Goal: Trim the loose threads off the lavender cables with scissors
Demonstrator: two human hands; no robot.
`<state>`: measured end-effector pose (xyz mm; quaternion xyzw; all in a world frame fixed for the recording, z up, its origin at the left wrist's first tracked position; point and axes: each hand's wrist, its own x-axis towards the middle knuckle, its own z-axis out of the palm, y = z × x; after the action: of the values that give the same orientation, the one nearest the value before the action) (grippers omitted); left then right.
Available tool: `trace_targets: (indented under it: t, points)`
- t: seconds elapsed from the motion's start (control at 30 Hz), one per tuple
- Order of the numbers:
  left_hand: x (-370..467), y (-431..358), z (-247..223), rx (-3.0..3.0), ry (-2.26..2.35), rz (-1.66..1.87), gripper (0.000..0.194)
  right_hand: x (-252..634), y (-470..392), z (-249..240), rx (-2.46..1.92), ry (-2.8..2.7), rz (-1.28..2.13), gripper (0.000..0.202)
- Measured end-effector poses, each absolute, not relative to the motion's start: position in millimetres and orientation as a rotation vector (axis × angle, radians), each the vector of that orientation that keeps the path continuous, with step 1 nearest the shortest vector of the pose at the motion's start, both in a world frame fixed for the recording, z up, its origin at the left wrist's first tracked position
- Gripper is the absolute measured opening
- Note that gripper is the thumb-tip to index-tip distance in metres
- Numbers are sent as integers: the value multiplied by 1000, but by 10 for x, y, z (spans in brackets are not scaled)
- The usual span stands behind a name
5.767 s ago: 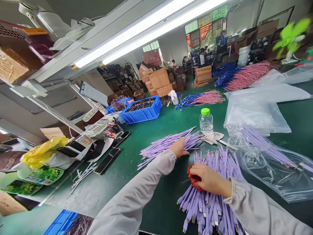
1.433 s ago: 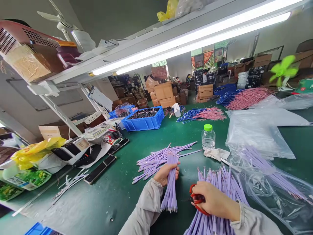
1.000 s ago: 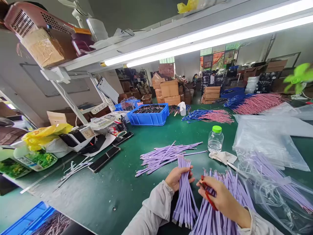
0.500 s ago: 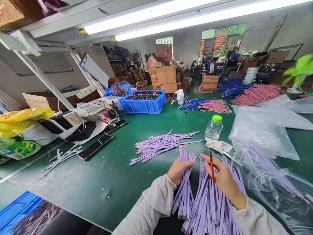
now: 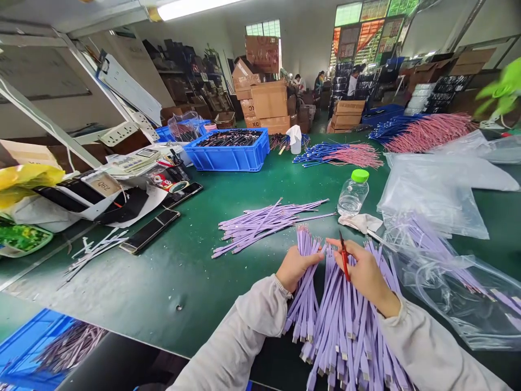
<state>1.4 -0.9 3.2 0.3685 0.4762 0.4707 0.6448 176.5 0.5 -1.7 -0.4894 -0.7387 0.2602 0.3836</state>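
My left hand (image 5: 293,269) is wrapped around a bunch of purple cables (image 5: 306,298), just below the middle of the frame. My right hand (image 5: 369,278) is curled around small red cutters (image 5: 345,262) with the dark tip pointing up. Its fingertips are near my left thumb; I can't tell if they touch a cable. A big purple pile (image 5: 345,336) lies under my right hand, at the bottom of the frame. More loose cables (image 5: 260,222) lie on the green bench (image 5: 195,271) near the middle, left of a clear jar (image 5: 353,196).

Jar (image 5: 353,195) behind cable pile (image 5: 349,326), bags (image 5: 435,190) right
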Motion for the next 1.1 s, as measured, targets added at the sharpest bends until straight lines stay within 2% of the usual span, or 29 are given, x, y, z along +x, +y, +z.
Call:
trace_targets:
  t: [0.23,0.5,1.1]
  points:
    - [-16,-5,38,656,1072,1057,36,1822,10,-21,-1333,-2044,266,14]
    - [-46,-13,107,752,1033,1105,35,1864,-16,12,-1387,-2300,-214,26]
    - [-48,-37,98,784,1095,1152,32,1836,-55,36,-1414,-2376,-246,21]
